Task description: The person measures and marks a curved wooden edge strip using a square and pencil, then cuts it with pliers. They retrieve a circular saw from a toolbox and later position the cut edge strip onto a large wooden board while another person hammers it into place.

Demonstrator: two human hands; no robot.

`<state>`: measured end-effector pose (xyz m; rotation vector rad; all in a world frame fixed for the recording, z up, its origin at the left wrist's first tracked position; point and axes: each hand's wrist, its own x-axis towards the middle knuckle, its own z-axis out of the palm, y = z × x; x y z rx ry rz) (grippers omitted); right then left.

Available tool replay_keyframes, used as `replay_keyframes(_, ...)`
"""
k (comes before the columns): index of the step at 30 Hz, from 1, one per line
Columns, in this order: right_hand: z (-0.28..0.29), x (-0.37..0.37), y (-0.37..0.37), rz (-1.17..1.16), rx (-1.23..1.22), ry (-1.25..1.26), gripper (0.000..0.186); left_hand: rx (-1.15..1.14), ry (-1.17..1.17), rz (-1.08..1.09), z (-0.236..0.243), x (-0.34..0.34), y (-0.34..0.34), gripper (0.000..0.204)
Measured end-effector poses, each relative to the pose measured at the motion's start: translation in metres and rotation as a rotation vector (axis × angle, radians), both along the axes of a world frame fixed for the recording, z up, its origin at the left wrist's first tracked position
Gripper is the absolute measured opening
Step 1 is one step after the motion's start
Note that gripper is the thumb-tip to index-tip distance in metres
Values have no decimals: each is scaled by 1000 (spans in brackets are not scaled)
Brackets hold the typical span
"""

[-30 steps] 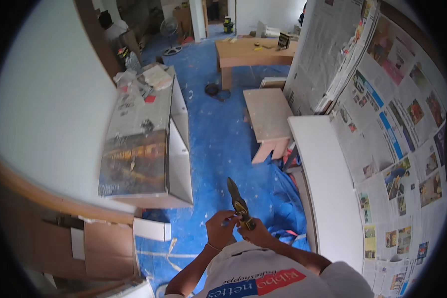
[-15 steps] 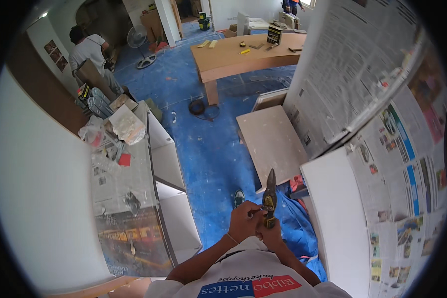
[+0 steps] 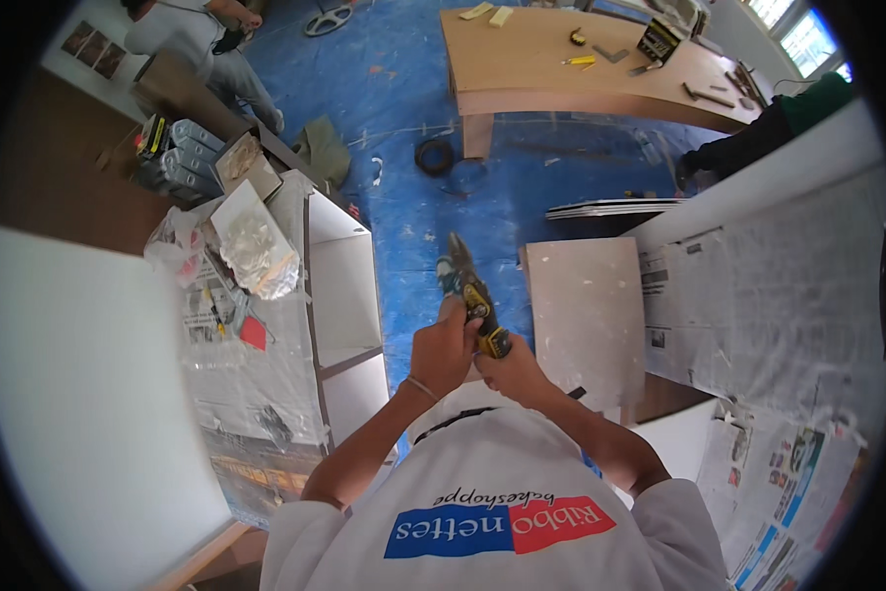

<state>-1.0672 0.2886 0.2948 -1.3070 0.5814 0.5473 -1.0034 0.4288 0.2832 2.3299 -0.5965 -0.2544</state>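
My left hand (image 3: 443, 350) is closed around the middle of black-and-yellow snips (image 3: 474, 295), whose dark blades point away from me. My right hand (image 3: 507, 369) grips the handle end of the same tool, just behind and right of my left. Both are held out in front of my white shirt (image 3: 502, 453), above the blue floor covering (image 3: 408, 246). A teal shoe (image 3: 448, 273) shows partly behind the tool.
Left: a cabinet (image 3: 340, 295) topped with bags, boards and clutter. Right: a pale board (image 3: 586, 305) beside a newspaper-covered panel (image 3: 748, 295). Ahead: a wooden table (image 3: 522, 54) with tools, a black coil (image 3: 433, 158). A co-worker (image 3: 172, 44) stands upper left; a dark-green shape (image 3: 797, 113) upper right.
I have moved forward between the cabinet and boards; table and co-worker appear nearer. My hands and the snips have risen in the view, still held together, blades now tilted left.
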Motion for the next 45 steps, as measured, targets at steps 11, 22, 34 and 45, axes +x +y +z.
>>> replay_keyframes(11,-69,263,-101,-439,77,161,12,-41,144,-334,-49,289,-129,30)
replay_keyframes(22,-246,480,-217,-52,-505,-31,41,-249,802,566,-296,567,-72,31)
replay_keyframes(34,-440,497,-261,140,-1033,291,77,200,948,781,-846,694,-72,81)
replay_keyframes(45,-440,521,-188,161,-1184,454,74,-509,1113,905,-903,704,-82,23)
